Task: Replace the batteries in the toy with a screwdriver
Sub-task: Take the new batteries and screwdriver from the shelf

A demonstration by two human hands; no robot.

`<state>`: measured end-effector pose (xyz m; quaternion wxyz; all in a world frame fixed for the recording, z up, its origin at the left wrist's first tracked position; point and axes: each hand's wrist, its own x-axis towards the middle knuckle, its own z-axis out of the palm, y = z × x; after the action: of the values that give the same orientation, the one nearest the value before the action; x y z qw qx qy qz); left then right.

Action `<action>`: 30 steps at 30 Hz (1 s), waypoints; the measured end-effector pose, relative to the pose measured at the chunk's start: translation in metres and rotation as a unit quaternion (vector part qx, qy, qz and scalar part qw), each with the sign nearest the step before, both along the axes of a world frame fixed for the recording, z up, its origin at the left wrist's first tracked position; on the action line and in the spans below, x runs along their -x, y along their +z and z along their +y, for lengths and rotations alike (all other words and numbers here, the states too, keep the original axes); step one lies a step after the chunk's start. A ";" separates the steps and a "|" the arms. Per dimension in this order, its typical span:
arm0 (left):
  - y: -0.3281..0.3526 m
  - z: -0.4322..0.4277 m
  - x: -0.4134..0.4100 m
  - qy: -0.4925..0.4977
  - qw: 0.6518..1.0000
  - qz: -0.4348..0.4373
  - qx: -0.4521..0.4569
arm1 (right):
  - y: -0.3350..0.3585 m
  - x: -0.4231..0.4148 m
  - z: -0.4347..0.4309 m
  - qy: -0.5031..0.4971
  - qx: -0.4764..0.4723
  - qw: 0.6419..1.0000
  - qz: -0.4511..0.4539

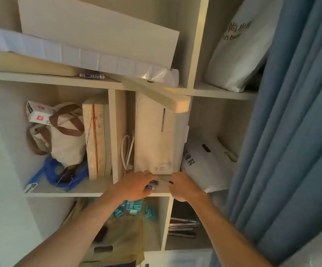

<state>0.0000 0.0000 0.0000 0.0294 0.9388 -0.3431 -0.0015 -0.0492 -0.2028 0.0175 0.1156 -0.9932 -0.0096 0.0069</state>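
Two small blue-and-silver batteries [152, 185] lie flat on the shelf board just below frame centre, one behind the other. Just right of them lies a thin dark screwdriver [167, 181], slanted, its tip pointing upper left.

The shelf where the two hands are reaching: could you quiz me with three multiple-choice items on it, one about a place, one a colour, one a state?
1. Where do the small batteries lie?
A. on the shelf board in front of the white box
B. inside the canvas bag
C. on the floor

2. What colour is the curtain?
A. red
B. blue
C. yellow

3. What is the left hand doing?
A. gripping the bag
B. spread open over the batteries
C. out of view

Answers: 1 A, they rest below the white box; 2 B, its folds are blue; 3 B, fingers extended.
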 end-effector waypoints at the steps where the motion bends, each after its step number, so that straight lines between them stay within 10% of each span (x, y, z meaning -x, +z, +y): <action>1: -0.004 -0.002 -0.006 -0.005 1.000 -0.008 -0.011 | -0.004 -0.007 -0.001 -0.001 0.016 1.000 0.008; 9: -0.026 -0.011 -0.033 0.028 0.998 -0.029 -0.058 | -0.016 -0.032 0.004 -0.016 0.101 0.995 -0.009; 18: -0.037 -0.013 -0.027 0.068 0.986 -0.134 -0.067 | -0.012 -0.028 0.007 -0.028 -0.051 0.998 -0.034; 25: -0.017 0.004 0.013 0.168 0.931 0.044 0.320 | 0.005 -0.014 0.010 0.035 -0.263 0.962 -0.068; 30: 0.014 0.066 0.076 0.226 0.843 -0.028 0.488 | 0.024 -0.001 0.053 0.145 -0.374 0.913 -0.071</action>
<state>-0.0756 0.0658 0.0145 0.4735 0.8544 -0.0784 0.1991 -0.0483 -0.1503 0.0411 0.4756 -0.8628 -0.1637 -0.0510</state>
